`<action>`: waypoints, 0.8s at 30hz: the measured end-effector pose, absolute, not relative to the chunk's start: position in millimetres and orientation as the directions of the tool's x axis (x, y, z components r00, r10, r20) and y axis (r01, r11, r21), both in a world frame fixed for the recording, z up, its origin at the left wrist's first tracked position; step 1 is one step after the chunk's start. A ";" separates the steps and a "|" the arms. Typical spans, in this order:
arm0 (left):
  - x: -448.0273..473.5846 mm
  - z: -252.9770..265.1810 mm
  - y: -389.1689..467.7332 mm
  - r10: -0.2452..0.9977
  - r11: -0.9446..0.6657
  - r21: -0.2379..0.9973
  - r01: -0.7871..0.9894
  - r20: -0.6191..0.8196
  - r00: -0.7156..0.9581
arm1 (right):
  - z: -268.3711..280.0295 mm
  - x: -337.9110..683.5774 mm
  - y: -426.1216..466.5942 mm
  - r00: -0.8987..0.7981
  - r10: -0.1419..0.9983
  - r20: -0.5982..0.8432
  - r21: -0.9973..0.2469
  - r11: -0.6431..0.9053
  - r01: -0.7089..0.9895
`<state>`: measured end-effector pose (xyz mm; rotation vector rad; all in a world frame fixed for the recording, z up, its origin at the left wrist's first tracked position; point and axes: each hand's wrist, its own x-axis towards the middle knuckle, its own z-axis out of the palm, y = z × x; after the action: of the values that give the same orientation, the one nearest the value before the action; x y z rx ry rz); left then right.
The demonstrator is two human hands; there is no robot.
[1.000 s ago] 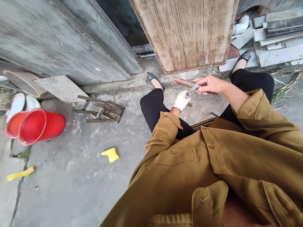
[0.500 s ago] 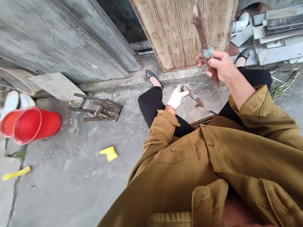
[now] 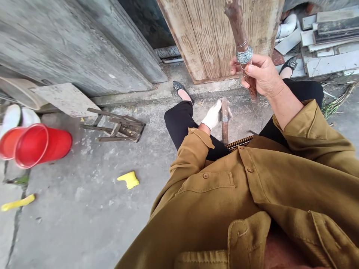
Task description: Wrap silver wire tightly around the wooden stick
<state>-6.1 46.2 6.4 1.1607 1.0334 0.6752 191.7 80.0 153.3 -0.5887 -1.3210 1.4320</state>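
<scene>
My left hand (image 3: 211,116), in a white glove, is closed around a short brown stick (image 3: 225,129) that points down toward my lap. A grey band that looks like wire circles this stick near its middle. Bare, my right hand (image 3: 262,74) grips a longer, thicker brown stick (image 3: 235,24), held upright in front of the wooden door. Just above my right fingers, a coil of thin metal wire (image 3: 244,55) wraps that stick, and a loose loop hangs by my thumb. The long stick's upper end runs out of view.
A small wooden stool (image 3: 120,127) lies tipped on the concrete at left, near red buckets (image 3: 56,144). Yellow scraps (image 3: 130,180) are on the floor. The wooden door (image 3: 204,45) stands ahead; stacked boards (image 3: 331,45) and a white pipe (image 3: 288,25) are at right.
The short stick in my left hand has turned from slanting right to pointing nearly straight toward me. My right hand and the long stick have shifted only slightly.
</scene>
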 end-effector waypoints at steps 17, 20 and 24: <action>-0.2 8.9 30.5 0.877 0.322 0.914 -0.247 -0.190 0.441 | 128.8 264.8 117.2 0.082 0.967 0.240 -0.858 0.251 -0.449; 0.5 7.8 34.6 0.921 0.309 0.923 -0.228 -0.231 0.313 | 122.9 274.6 110.0 -0.010 0.970 0.242 -0.916 0.225 -0.333; -2.9 6.1 41.0 0.955 0.286 0.934 -0.215 -0.261 0.139 | 111.8 284.5 102.1 -0.064 0.994 0.086 -0.994 0.081 -0.070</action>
<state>-2.9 41.0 6.1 0.8868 1.0811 1.0303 284.5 102.1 111.8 -1.0657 -1.2459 1.2263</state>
